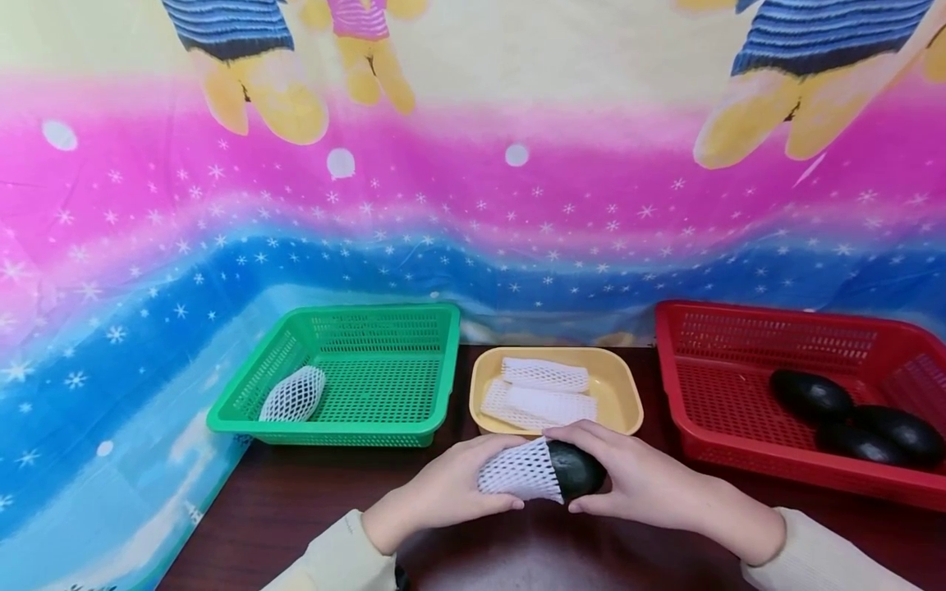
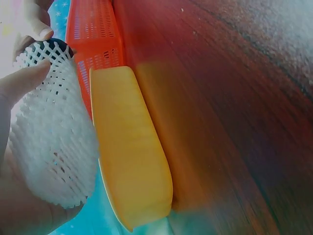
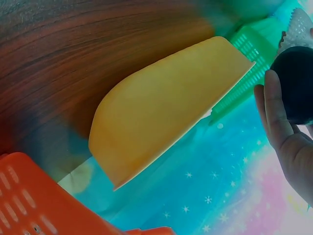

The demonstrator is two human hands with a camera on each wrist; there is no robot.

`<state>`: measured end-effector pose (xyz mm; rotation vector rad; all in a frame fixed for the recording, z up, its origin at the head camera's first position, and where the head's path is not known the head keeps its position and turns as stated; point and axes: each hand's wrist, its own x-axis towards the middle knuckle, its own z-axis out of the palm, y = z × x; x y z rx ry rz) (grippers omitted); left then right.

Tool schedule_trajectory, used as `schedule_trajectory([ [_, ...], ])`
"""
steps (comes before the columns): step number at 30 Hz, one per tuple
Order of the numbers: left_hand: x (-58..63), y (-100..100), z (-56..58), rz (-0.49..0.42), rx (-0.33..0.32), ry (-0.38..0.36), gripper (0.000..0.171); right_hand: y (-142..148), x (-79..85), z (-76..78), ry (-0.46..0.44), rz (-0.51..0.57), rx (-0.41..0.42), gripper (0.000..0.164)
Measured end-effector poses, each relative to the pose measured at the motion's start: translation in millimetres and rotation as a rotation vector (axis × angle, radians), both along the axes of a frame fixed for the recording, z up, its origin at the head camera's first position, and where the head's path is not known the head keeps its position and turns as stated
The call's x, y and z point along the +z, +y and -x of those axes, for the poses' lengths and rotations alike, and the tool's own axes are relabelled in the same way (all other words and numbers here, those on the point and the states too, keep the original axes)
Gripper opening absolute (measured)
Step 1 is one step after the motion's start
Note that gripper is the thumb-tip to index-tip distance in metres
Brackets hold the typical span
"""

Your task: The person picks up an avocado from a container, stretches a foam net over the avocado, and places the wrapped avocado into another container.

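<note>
In the head view, a dark, smooth oval fruit (image 1: 578, 469) lies level between the two hands, its left part inside a white foam net sleeve (image 1: 520, 471). My left hand (image 1: 447, 486) grips the sleeved end, thumb and fingers on either side. The bare right end is held by my right hand (image 1: 641, 478). In the left wrist view the sleeve (image 2: 56, 132) covers most of what shows, with a dark tip at the top. The right wrist view shows the fruit's dark end (image 3: 296, 85) against the right fingers (image 3: 276, 110).
A yellow tray (image 1: 630, 410) with several flat foam sleeves (image 1: 550, 402) stands behind the hands. The green basket (image 1: 384, 428) at left holds one sleeved fruit (image 1: 294, 396). Several bare dark fruits (image 1: 810, 396) lie in the red basket (image 1: 709, 447) at right. A patterned cloth hangs behind.
</note>
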<state>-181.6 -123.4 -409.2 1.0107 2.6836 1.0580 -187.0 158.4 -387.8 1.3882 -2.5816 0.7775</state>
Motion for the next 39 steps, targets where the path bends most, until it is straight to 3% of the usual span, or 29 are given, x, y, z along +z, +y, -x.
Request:
schedule_trajectory([
  [7,-1.0,3,0.5,-0.022,0.003,-0.009,0.059,-2,-3.0,0.3,0.000,0.033,0.019,0.081],
  [17,-1.6,5,-0.6,-0.054,-0.001,0.011,0.055,-1,-7.8,-2.8,-0.117,0.108,-0.003,0.073],
  [23,-1.7,6,-0.5,-0.043,0.009,0.003,0.058,1,-9.6,-2.8,-0.010,0.172,0.073,0.076],
  [25,-1.2,6,-0.8,-0.038,0.013,0.004,0.060,2,-9.4,-2.7,-0.046,0.204,0.103,0.075],
  [28,0.7,7,-1.6,-0.036,0.017,0.010,0.062,3,-8.8,-2.9,-0.201,0.269,0.120,0.071],
  [32,4.2,7,-3.3,-0.039,0.030,-0.002,0.065,3,-10.3,-3.2,-0.349,0.364,0.077,0.060],
  [36,6.3,7,-5.3,-0.042,0.044,-0.017,0.065,2,-13.6,-4.3,-0.377,0.424,0.036,0.053],
  [39,6.7,8,-6.3,-0.050,0.035,-0.006,0.068,1,-15.9,-5.2,-0.356,0.447,0.061,0.053],
])
